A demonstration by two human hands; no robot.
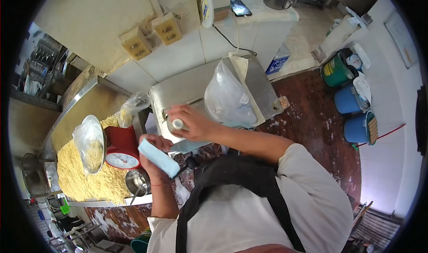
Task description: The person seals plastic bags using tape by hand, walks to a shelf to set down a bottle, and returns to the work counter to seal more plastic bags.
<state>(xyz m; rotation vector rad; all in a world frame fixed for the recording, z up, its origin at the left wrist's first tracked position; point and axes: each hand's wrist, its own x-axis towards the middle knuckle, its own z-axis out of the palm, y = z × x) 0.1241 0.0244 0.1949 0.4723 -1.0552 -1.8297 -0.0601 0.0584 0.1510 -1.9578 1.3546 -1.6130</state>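
Note:
My left hand (154, 157) holds a long light blue block (159, 157), its fingers curled at the block's upper edge. Just above and to the right, my right hand (191, 121) is closed around an object with a round, pale end (178, 124); the rest of it is mostly hidden by the fingers. Both hands are close together at the near left edge of a metal work surface (171, 90). Beyond my right hand, a clear plastic bag (229, 97) lies on that surface, beside a cream-coloured cloth or sheet.
Left of my hands stand a red scale (121, 148) and a metal bowl (138, 183) with a utensil. A bag sits in a pan (100, 130) by a yellowish crumbly heap (73, 173). A phone (240, 7) lies on the ledge; blue buckets (350, 99) stand at right.

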